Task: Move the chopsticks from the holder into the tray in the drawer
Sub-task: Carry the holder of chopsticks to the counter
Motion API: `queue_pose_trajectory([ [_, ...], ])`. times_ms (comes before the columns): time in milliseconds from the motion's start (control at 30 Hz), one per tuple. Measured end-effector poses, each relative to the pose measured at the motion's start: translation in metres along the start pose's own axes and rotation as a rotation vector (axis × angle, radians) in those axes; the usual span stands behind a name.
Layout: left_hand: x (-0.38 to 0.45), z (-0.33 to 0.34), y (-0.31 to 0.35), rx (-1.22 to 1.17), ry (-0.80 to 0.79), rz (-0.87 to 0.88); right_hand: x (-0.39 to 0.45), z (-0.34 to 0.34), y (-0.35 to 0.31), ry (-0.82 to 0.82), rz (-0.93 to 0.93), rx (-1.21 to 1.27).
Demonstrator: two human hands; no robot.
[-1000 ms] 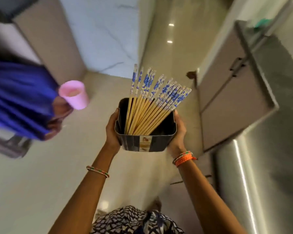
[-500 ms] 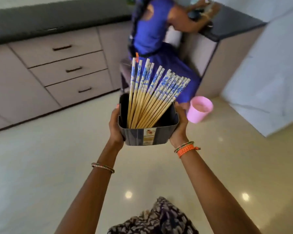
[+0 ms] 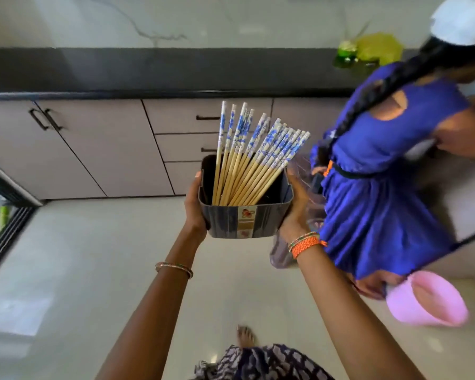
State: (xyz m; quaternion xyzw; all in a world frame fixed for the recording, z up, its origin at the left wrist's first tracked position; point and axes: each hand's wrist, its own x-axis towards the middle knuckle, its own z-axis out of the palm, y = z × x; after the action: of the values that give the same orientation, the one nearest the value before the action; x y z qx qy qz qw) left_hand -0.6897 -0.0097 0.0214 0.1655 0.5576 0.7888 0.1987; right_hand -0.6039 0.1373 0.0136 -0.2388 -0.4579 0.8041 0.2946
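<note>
Hands (image 3: 195, 207) (image 3: 294, 212) clasp holder (image 3: 247, 220) — chopsticks (image 3: 247, 160) seemingly all inside.

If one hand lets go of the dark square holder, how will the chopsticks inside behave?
The blue-patterned wooden chopsticks probably slide and rattle, since they lean loose and fanned to one side. The dark square plastic holder looks light, gripped by left hand and right hand, so it may tip toward the leaning side. The sticks look stiff.
</note>
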Motion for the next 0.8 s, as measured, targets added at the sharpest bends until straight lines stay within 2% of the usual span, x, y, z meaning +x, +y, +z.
queue_pose_trajectory([
  [100, 0.059, -0.004, -0.004, -0.043, -0.009, 0.0, 0.059, 0.023, 0.002, -0.02, -0.008, -0.044],
  [233, 0.137, -0.01, -0.003, -0.033, -0.001, 0.018, 0.137, 0.053, 0.001, -0.042, -0.002, 0.017],
  [533, 0.334, -0.029, -0.012, 0.031, 0.111, 0.084, 0.321, 0.123, 0.009, -0.125, 0.006, -0.033],
  [800, 0.477, -0.046, -0.018, 0.006, 0.124, 0.035, 0.454, 0.174, 0.017, -0.069, 0.013, 0.012],
])
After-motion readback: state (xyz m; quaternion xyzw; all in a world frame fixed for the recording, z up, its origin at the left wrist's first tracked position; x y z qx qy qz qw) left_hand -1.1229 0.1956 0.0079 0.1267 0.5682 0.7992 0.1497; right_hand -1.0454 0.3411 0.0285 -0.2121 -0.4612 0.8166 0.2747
